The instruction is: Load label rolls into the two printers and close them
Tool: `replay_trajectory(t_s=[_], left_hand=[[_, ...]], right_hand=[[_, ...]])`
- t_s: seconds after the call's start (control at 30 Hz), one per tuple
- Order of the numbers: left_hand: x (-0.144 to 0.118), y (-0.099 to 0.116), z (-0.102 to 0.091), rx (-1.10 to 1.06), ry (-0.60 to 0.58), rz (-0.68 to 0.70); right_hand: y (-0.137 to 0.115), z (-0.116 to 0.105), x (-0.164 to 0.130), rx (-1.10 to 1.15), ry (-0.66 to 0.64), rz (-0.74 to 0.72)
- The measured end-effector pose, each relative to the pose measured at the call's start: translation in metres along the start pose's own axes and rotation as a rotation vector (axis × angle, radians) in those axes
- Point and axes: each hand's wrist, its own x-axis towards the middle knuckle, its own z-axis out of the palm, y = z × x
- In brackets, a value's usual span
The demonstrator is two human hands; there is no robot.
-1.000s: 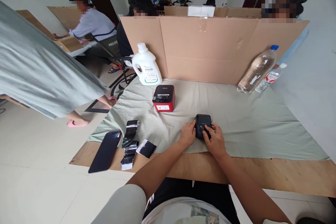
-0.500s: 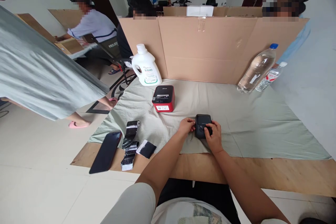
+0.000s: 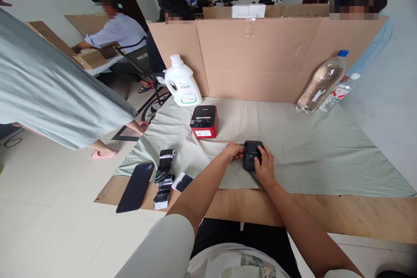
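Observation:
A small black boxy device (image 3: 249, 150), which looks like a portable printer, lies on the cloth in front of me. My right hand (image 3: 265, 167) holds it along its right side, the thumb over the front part of its top. At the device's left edge is my left hand (image 3: 233, 151), its fingers pinched together; whether anything small is between them is hidden. Farther back and to the left stands a red and black printer (image 3: 204, 122). Unrolled black film-like rolls (image 3: 165, 165) and a partly covered black and white piece (image 3: 182, 181) lie left of my left forearm.
A dark phone-like slab (image 3: 135, 187) lies on the wooden board's (image 3: 309, 213) left end. A white jug (image 3: 184, 82) and two clear bottles (image 3: 322, 82) stand before a cardboard screen (image 3: 257, 61). People are beyond the screen and to the left, one standing in a grey garment (image 3: 58, 91).
My right fingers have shifted and lie straighter over the device's right side. My left hand stays pinched at its left edge. The whole view has shifted slightly.

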Motion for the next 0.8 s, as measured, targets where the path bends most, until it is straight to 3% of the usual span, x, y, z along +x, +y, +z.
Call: replay_trajectory(t_s=[0.2,0.37,0.47,0.53,0.6,0.7,0.8], left_hand=[[-0.005,-0.004,0.003,-0.017,0.03,0.092],[-0.009,-0.008,0.008,-0.044,0.064,0.198],[-0.013,-0.01,0.009,0.047,0.098,0.257],[-0.018,-0.011,0.01,0.194,0.186,0.385],[-0.025,-0.009,0.01,0.375,0.246,0.6],[-0.035,0.002,0.01,0.657,0.09,0.88],[-0.039,0.019,0.009,0.873,-0.107,0.923]], right_hand=[[0.0,-0.004,0.0,0.032,0.071,0.026],[0.002,-0.01,0.003,0.039,0.003,0.039],[0.004,-0.008,0.003,0.091,-0.041,0.053],[0.006,-0.005,0.001,0.122,-0.027,0.1],[0.008,-0.001,-0.001,0.148,-0.004,0.156],[0.011,0.002,-0.003,0.168,-0.001,0.18],[0.012,0.004,-0.003,0.16,0.003,0.18]])
